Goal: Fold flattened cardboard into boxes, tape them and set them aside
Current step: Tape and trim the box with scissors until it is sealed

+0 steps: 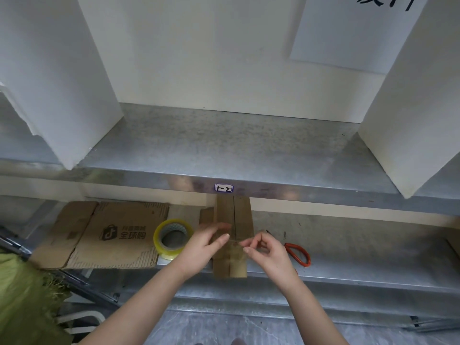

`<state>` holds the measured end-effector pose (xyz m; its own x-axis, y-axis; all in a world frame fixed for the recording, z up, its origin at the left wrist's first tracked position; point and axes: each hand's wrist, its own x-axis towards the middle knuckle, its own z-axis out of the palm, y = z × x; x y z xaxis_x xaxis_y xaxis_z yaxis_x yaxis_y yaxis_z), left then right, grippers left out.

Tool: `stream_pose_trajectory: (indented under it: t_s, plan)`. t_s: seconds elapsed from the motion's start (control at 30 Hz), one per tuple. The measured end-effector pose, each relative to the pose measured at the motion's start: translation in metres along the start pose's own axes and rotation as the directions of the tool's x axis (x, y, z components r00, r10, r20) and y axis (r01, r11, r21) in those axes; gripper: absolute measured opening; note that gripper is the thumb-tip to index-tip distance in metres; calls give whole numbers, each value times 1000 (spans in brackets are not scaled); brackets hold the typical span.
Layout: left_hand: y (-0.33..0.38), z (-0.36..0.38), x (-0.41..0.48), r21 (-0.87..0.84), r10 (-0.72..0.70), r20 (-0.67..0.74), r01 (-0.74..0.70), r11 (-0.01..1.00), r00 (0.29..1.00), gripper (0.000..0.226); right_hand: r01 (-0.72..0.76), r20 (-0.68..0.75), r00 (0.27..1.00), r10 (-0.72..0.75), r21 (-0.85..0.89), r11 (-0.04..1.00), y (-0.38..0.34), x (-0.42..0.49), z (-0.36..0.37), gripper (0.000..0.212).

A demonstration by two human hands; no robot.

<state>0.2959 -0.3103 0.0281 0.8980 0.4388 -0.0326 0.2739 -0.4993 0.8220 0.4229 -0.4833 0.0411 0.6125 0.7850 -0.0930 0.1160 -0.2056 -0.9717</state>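
Observation:
A small brown cardboard box [235, 215] lies on the lower metal shelf [348, 260], reaching under the upper shelf, with a seam down its top. My left hand [206, 245] rests on the box's left side with fingers nearly straight. My right hand [268, 250] hovers at the box's near right part, thumb and forefinger pinched together over the seam; whether they hold a tape end I cannot tell. A roll of clear yellowish tape [173, 239] stands just left of the left hand.
A flattened, torn cardboard sheet with a printed logo [107, 235] lies left of the tape. Red-handled scissors [297, 252] lie right of my right hand. The upper metal shelf [224, 155] carries white boards on both sides. A green cloth [25, 295] is at lower left.

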Motion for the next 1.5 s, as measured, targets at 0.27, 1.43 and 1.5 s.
stream_pose_trajectory:
  t_s: [0.27,1.43,1.5]
  plan:
    - [-6,1,-5,16,23,137,-26,1000,990,29,-10,12,1000,7,294,956,-12,-4,1,12]
    - [-3,11,26,416,-120,-193,192,889,974,14,-140,-187,981,56,-476,868,30,51,8,9]
    - [-4,11,25,460,-99,-207,187,868,973,19,-121,-186,982,32,-490,863,33,53,10,11]
